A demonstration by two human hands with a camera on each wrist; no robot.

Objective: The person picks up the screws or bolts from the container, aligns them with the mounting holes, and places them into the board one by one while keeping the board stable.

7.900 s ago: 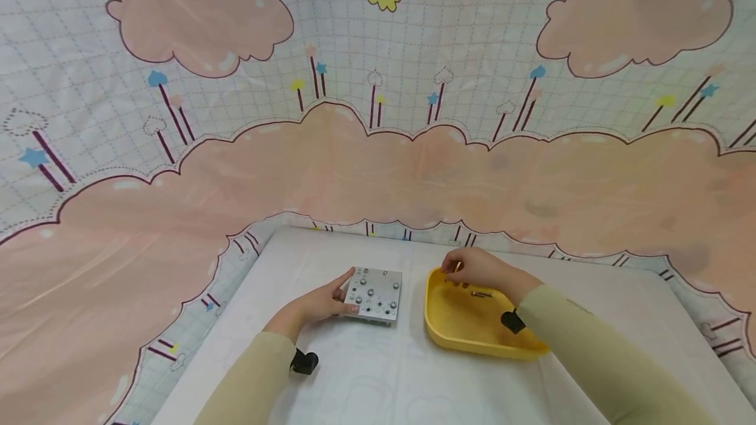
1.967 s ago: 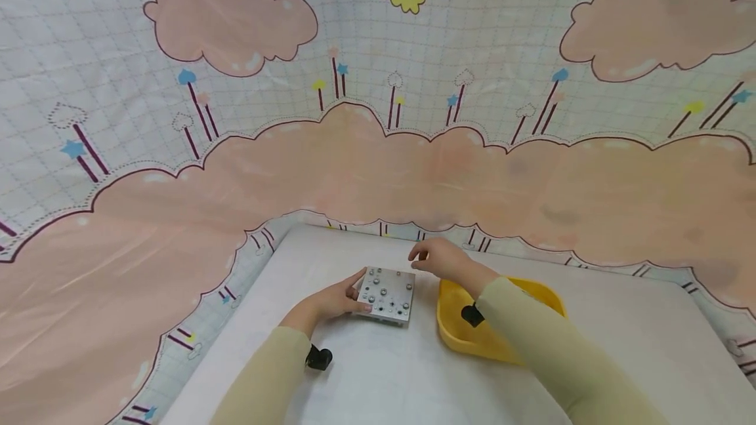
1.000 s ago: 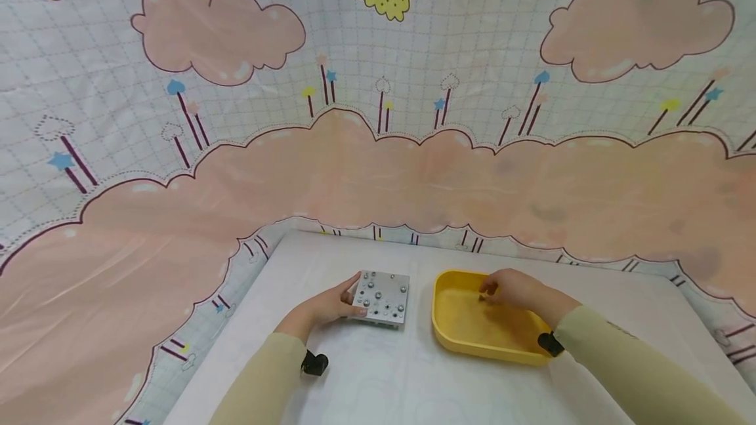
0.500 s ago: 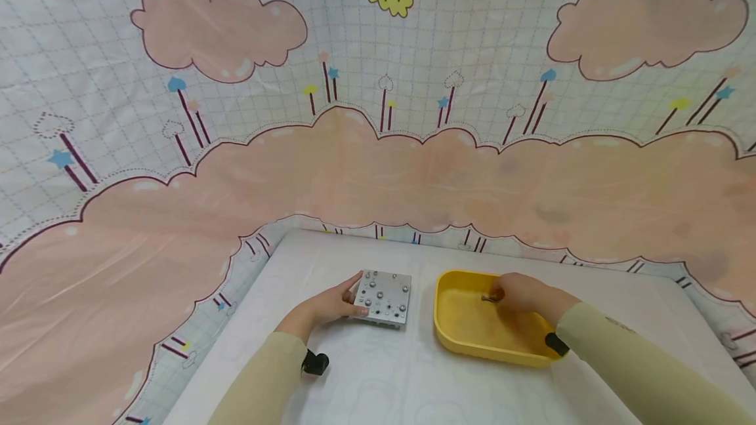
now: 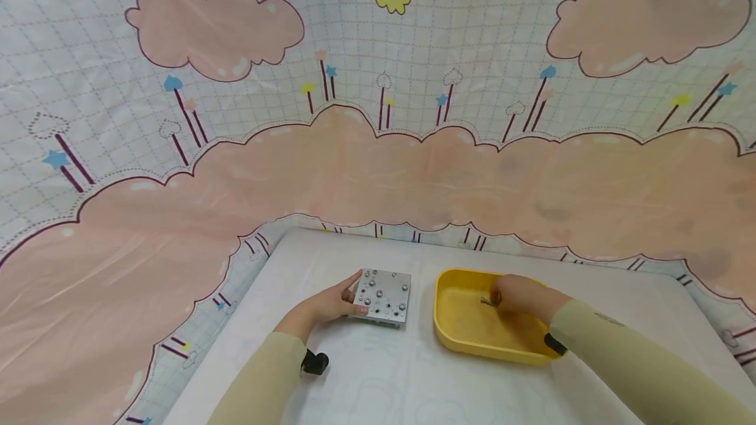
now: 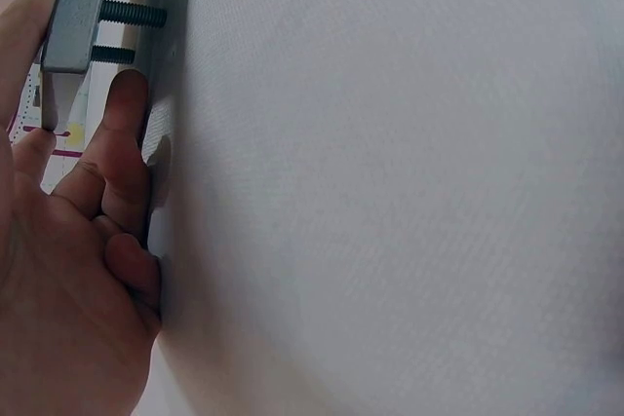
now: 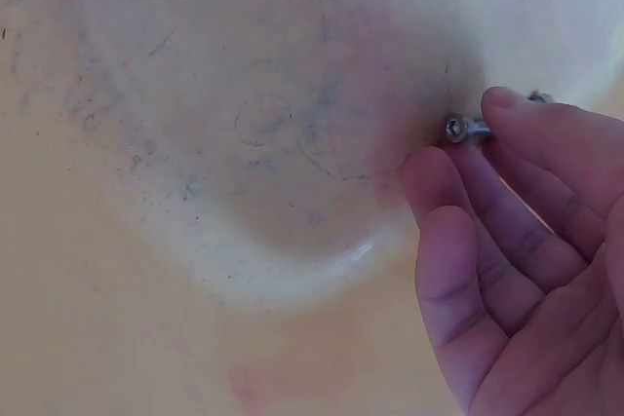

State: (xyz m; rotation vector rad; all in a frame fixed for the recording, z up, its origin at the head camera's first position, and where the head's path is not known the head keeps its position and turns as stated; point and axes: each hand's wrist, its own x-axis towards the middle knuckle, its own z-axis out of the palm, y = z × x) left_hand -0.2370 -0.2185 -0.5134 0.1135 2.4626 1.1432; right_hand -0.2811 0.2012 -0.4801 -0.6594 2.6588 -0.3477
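In the head view my left hand (image 5: 327, 305) grips the left side of a square metal plate (image 5: 390, 286), thumb on its near left corner. Several screw heads and holes dot the plate's top. Seen from the left wrist, threaded screw shanks (image 6: 134, 14) stick out beneath the plate, and curled fingers (image 6: 127, 172) rest near the white surface. My right hand (image 5: 522, 295) is down inside a yellow tray (image 5: 466, 347). There, in the right wrist view, thumb and fingers pinch a socket-head screw (image 7: 455, 129). Another small metal end (image 7: 539, 97) shows just behind the thumb.
A white-covered table (image 5: 366, 372) lies under the plate and tray. Behind it hangs a curtain (image 5: 378, 176) with cloud prints. Black wrist cameras are strapped on both wrists. The tray's raised rim runs around the right hand.
Two seconds ago the right hand hovered between plate and tray; it has gone back right, down into the tray, and pinches a screw. The left hand keeps its grip on the plate.
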